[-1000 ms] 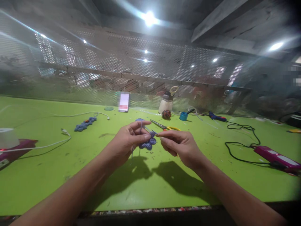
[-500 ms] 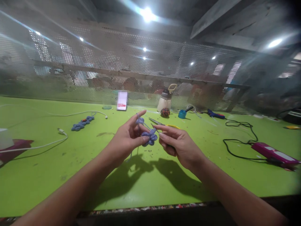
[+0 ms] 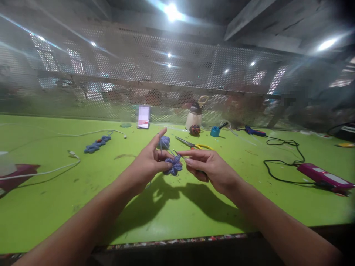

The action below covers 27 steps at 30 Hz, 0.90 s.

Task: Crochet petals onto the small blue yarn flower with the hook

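Purple yarn flower (image 3: 174, 166) clamped in left hand (image 3: 147, 158), thin hook (image 3: 176, 152) pinched in right hand (image 3: 211, 167).
Left index finger now raised, yarn over it, was bent low a second ago; thumb and other fingers clamped on flower; purple yarn ball (image 3: 164, 142) behind them shows more fully. Right fingers closed on hook, just beside flower; scissors (image 3: 191, 143) beyond them less covered. Containers past the fingers: clear cup (image 3: 125, 125), contents unclear; whitish bottle (image 3: 194, 121), contents can't tell; blue pot (image 3: 215, 132), dark stick-like piece at top.
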Available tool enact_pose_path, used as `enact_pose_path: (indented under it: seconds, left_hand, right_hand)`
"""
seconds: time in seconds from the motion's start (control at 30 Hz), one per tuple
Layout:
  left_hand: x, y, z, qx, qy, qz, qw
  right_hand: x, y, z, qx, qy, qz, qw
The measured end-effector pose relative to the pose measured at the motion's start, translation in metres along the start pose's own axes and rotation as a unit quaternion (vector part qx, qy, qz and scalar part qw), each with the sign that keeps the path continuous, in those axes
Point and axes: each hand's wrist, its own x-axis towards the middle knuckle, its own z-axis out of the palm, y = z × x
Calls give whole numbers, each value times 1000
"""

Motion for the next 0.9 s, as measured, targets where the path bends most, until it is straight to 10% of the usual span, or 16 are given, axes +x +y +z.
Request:
enact_pose_path:
  seconds: [0.57,0.73,0.9]
  left_hand:
    - [4,2,-3,-6,47,-53,997]
    - [10,-1,-10,120,94,-13,988]
    - [16,0,-29,339,200,87,915]
  right_hand:
    - [-1,-6,-7,49,-13,18,999]
    - [-3,-8,-7,72,-38,14,997]
    - [-5,-11,-9,90,-58,0,994]
